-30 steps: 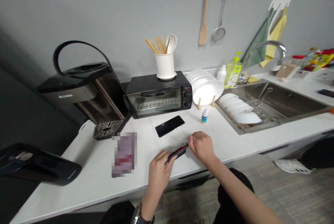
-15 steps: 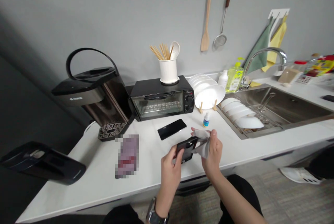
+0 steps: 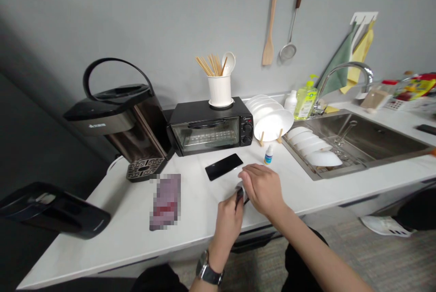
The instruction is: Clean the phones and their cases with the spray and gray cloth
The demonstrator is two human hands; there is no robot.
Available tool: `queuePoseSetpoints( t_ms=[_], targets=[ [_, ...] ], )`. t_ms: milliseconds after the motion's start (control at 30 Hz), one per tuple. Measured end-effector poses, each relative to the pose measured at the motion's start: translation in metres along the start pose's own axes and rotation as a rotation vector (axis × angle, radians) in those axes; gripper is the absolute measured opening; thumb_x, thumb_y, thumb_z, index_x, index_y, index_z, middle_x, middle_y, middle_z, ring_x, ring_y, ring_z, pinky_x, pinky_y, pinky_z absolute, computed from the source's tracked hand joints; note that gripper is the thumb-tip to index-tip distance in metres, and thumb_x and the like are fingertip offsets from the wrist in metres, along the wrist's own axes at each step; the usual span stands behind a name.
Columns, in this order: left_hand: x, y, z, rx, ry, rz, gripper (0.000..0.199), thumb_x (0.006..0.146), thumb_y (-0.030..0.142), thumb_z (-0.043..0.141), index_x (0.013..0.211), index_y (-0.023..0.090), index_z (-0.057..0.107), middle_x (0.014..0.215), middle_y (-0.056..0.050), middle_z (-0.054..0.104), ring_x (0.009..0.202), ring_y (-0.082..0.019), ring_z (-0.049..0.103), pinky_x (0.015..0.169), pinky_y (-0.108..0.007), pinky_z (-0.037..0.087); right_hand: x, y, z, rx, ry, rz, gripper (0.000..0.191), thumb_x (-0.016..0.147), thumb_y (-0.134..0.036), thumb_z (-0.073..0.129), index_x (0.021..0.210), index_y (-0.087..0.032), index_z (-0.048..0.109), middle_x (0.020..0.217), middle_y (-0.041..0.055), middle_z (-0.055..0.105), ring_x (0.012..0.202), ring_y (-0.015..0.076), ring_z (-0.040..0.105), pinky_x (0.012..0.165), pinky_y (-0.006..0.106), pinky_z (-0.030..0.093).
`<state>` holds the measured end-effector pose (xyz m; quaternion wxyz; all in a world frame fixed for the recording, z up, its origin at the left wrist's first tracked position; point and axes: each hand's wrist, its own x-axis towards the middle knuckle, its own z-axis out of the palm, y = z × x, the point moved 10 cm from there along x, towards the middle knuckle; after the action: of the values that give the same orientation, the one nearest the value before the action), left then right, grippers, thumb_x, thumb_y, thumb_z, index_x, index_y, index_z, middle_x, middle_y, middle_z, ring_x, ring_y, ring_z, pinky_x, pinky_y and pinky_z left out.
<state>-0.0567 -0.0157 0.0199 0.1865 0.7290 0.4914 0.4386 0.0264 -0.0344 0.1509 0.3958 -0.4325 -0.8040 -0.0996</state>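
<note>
- Dark flat item (image 3: 239,197): held up between the two hands, over the front part of the white bench (image 3: 190,210), mostly hidden by fingers.
- The bench runs across the view and carries the appliances.
- Sink (image 3: 381,140): set into the bench at the right, a curved faucet (image 3: 357,64) behind it; white bowls (image 3: 323,158) lean in a row at its near left end.
- Drink dispenser (image 3: 136,121): tall, black and bronze, with a looped handle, at the left of the bench.
- Toaster oven (image 3: 211,126): black, door closed, right of the dispenser; on top stands a white holder (image 3: 220,90) with chopsticks and a white ladle.
- White plates (image 3: 272,124): upright in a wooden rack, between oven and sink.
- Right hand (image 3: 264,187): bent over the item's upper end, grip closed on a pale cloth (image 3: 240,186) that shows between the hands.
- Left hand (image 3: 229,215): lower, grip clamped on the dark flat item.
- Purplish item (image 3: 166,201): pixelated, lying left of the hands.
- Black phone (image 3: 224,166): flat on the bench, in front of the oven, just beyond the hands.
- Wristwatch (image 3: 208,270): dark strap, on the left wrist.
- Small bottle (image 3: 269,155): white cap, blue label, upright near the right hand.
</note>
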Motion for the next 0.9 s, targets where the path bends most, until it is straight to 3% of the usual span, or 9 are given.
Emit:
queuePoseSetpoints(
  t_ms=[133, 267, 400, 533, 667, 800, 900],
  targets=[
    [0.000, 0.000, 0.002, 0.037, -0.004, 0.032, 0.022, 0.086, 0.014, 0.051, 0.069, 0.022, 0.060, 0.063, -0.006, 0.068, 0.059, -0.021, 0.065, 0.056, -0.028, 0.047, -0.006, -0.015, -0.003, 0.033, 0.003, -0.127, 0.040, 0.109, -0.024, 0.041, 0.082, -0.019, 0.070, 0.085, 0.0068, 0.077, 0.095, 0.0226, 0.070, 0.086, 0.037, 0.045],
    [-0.006, -0.006, 0.002, 0.028, 0.007, 0.020, 0.025, 0.088, 0.012, 0.050, 0.071, 0.023, 0.063, 0.062, -0.005, 0.067, 0.059, -0.023, 0.065, 0.060, -0.031, 0.050, -0.008, -0.006, -0.003, 0.026, -0.031, -0.036, 0.039, 0.108, -0.020, 0.040, 0.082, -0.019, 0.070, 0.085, 0.0071, 0.077, 0.096, 0.0219, 0.071, 0.083, 0.036, 0.046],
    [-0.010, -0.010, -0.002, 0.023, 0.030, -0.003, 0.019, 0.083, 0.011, 0.056, 0.072, 0.023, 0.065, 0.068, -0.008, 0.070, 0.066, -0.026, 0.068, 0.065, -0.035, 0.053, -0.010, -0.012, -0.002, 0.032, -0.049, -0.133, 0.037, 0.108, -0.024, 0.043, 0.084, -0.019, 0.071, 0.087, 0.0072, 0.078, 0.096, 0.0226, 0.071, 0.083, 0.038, 0.045],
    [-0.010, -0.014, -0.003, -0.003, 0.020, -0.024, 0.021, 0.086, 0.012, 0.055, 0.070, 0.022, 0.064, 0.070, -0.007, 0.072, 0.067, -0.024, 0.068, 0.067, -0.035, 0.055, -0.006, -0.005, -0.002, 0.016, -0.019, -0.056, 0.041, 0.109, -0.022, 0.039, 0.083, -0.019, 0.071, 0.086, 0.0072, 0.078, 0.095, 0.0221, 0.071, 0.084, 0.038, 0.044],
    [-0.007, -0.016, -0.009, -0.003, 0.035, -0.045, 0.015, 0.082, 0.013, 0.057, 0.072, 0.021, 0.065, 0.072, -0.008, 0.072, 0.069, -0.025, 0.069, 0.067, -0.035, 0.057, -0.002, -0.010, 0.004, 0.017, -0.049, -0.126, 0.043, 0.110, -0.028, 0.040, 0.081, -0.019, 0.071, 0.084, 0.0068, 0.077, 0.095, 0.0228, 0.070, 0.084, 0.039, 0.042],
    [-0.003, -0.012, -0.013, -0.003, 0.000, -0.048, 0.022, 0.086, 0.015, 0.051, 0.075, 0.021, 0.069, 0.074, -0.009, 0.074, 0.073, -0.025, 0.071, 0.071, -0.036, 0.058, 0.002, 0.006, 0.000, -0.007, -0.007, 0.000, 0.045, 0.110, -0.022, 0.038, 0.081, -0.017, 0.071, 0.086, 0.0085, 0.078, 0.091, 0.0219, 0.070, 0.081, 0.038, 0.041],
    [-0.003, -0.009, -0.013, -0.017, -0.030, -0.025, 0.021, 0.079, 0.013, 0.052, 0.082, 0.019, 0.072, 0.082, -0.010, 0.078, 0.083, -0.028, 0.073, 0.080, -0.039, 0.059, 0.001, -0.003, 0.004, 0.005, -0.046, -0.063, 0.043, 0.109, -0.027, 0.041, 0.080, -0.018, 0.071, 0.086, 0.0077, 0.077, 0.088, 0.0220, 0.068, 0.080, 0.039, 0.039]
  ],
)
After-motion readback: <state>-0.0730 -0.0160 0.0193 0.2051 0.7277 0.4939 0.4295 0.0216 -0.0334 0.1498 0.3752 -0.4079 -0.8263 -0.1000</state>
